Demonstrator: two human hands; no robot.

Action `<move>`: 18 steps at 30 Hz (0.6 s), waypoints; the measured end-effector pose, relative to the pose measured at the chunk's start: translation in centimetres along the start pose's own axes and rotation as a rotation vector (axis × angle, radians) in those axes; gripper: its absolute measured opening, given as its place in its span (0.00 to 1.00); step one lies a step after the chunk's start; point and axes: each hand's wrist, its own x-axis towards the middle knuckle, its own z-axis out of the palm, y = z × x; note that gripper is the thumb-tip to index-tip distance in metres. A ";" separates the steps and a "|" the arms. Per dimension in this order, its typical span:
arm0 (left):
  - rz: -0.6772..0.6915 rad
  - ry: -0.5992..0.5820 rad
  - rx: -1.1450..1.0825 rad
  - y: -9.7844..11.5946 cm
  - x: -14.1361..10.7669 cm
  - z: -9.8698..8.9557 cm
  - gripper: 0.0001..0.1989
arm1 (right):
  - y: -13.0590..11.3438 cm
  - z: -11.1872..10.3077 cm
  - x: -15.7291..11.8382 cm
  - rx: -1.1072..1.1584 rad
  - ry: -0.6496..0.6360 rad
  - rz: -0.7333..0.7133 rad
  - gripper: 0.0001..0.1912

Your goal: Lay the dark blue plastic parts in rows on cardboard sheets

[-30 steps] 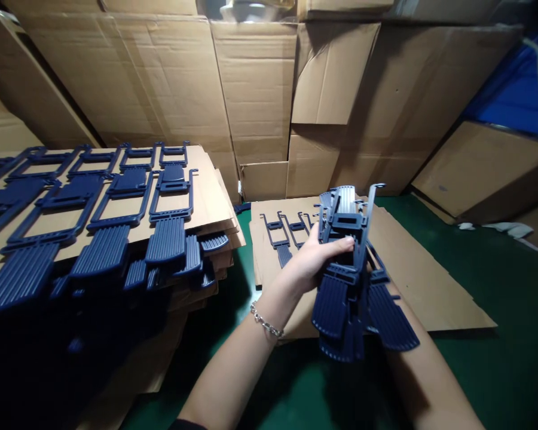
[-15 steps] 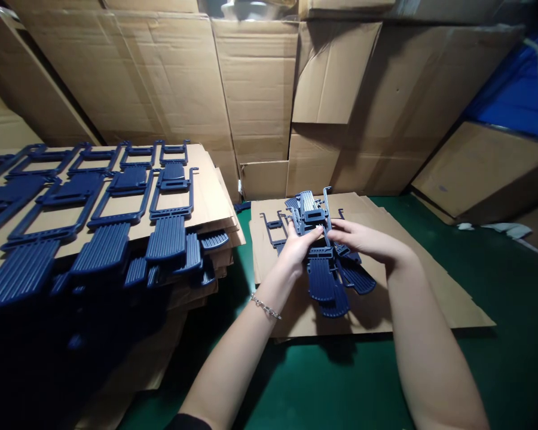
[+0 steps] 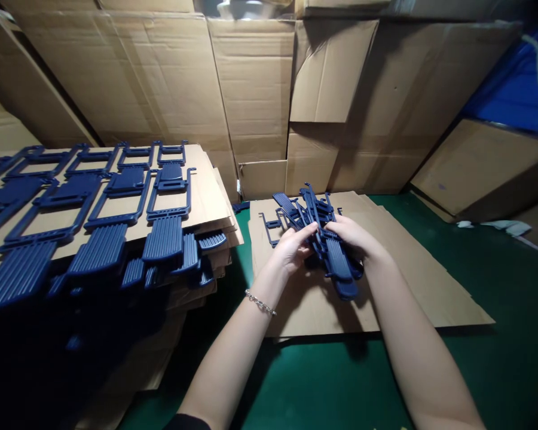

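Both hands hold a bundle of dark blue plastic parts (image 3: 339, 258) above a flat cardboard sheet (image 3: 412, 280). My left hand (image 3: 292, 246) grips the bundle from the left, thumb on top, a chain bracelet on its wrist. From the right, my right hand (image 3: 352, 236) has its fingers wrapped round the same parts; some fingertips are hidden. The bundle's ribbed ends point down toward me, while thin hooked bars stick out at the top. Just left of the bundle, a blue frame (image 3: 272, 224) lies on the cardboard.
At the left, a high stack of cardboard layers (image 3: 206, 191) bears rows of blue frames with ribbed paddles (image 3: 164, 239) overhanging its edge. Cardboard boxes (image 3: 251, 89) wall off the back. White scraps (image 3: 506, 227) lie on the green table (image 3: 323, 388) at the right.
The bundle has turned and bunched closer together, its ribbed ends now slanting to the lower right. My right hand has drawn in, with its fingers more closed around the parts.
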 end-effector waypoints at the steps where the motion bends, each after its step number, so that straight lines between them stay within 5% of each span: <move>1: 0.011 -0.018 0.029 0.1 -0.1 0.0 0.08 | 0.0 -0.1 -0.1 0.046 -0.013 0.013 0.11; 11: 0.211 -0.061 0.452 1.2 -0.7 0.2 0.09 | 0.8 -0.4 0.4 0.180 -0.075 0.094 0.17; 18: 0.255 0.027 0.405 2.1 -0.8 -0.1 0.16 | 1.3 -1.5 1.2 0.117 -0.019 -0.042 0.20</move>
